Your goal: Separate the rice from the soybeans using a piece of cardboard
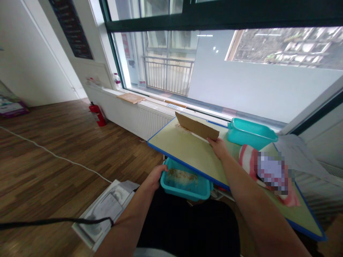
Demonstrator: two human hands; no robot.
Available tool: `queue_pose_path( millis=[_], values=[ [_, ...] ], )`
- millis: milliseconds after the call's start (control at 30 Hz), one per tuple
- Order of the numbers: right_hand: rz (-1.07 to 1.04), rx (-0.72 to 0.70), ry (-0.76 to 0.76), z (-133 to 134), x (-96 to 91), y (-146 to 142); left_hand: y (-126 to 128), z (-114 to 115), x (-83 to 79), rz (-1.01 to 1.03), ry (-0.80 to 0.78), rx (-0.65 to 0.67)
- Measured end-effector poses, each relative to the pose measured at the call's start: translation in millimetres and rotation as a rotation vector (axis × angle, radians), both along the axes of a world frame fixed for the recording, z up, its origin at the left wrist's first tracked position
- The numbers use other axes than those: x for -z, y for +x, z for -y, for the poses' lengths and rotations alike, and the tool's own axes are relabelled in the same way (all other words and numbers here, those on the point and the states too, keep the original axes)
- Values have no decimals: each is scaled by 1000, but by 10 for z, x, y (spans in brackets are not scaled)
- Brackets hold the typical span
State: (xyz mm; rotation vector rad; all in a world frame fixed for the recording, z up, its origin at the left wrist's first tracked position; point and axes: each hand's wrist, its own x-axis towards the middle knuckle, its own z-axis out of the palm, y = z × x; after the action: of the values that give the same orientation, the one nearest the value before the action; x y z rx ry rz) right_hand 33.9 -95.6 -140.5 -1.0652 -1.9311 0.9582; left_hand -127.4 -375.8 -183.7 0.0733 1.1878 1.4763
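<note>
My left hand [156, 175] grips the left rim of a teal plastic basin [184, 192], held just below the front edge of the table. Brownish crumbs or grains [182, 175] lie scattered over the basin's bottom. Over the pale yellow tabletop [193, 151], my right hand [219, 147] is closed on the near right end of a strip of brown cardboard [197, 125]. The strip stands on its long edge on the table. Small crumbs [180, 126] lie along its left end. How the right fingers wrap behind the cardboard is partly hidden.
At the table's right stands a second teal basin [253, 134]. A pink-and-white striped cloth [245, 157] lies nearer, under a blurred item. Behind the table are a radiator [128, 116] and a window. On the floor are a white box-like object [104, 210], a cable and a fire extinguisher [98, 115].
</note>
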Motion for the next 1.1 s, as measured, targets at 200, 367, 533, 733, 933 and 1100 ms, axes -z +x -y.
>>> queue_pose_path(
  millis=[200,367,533,733,933,1100],
  values=[
    [24,-13,3,-22,6,18,14,1,11,-17,-3,5],
    [47,-26,8,-37,6,33,25,-11,22,-21,4,16],
    [61,-18,18,-54,-3,53,26,-26,25,-21,-7,11],
    [75,-30,23,-43,-40,65,56,2,-8,32,9,-5],
    [78,-70,19,-27,-65,91,76,28,-53,3,20,-18],
    [71,-87,9,-36,-84,123,69,51,-19,-21,11,-11]
  ],
)
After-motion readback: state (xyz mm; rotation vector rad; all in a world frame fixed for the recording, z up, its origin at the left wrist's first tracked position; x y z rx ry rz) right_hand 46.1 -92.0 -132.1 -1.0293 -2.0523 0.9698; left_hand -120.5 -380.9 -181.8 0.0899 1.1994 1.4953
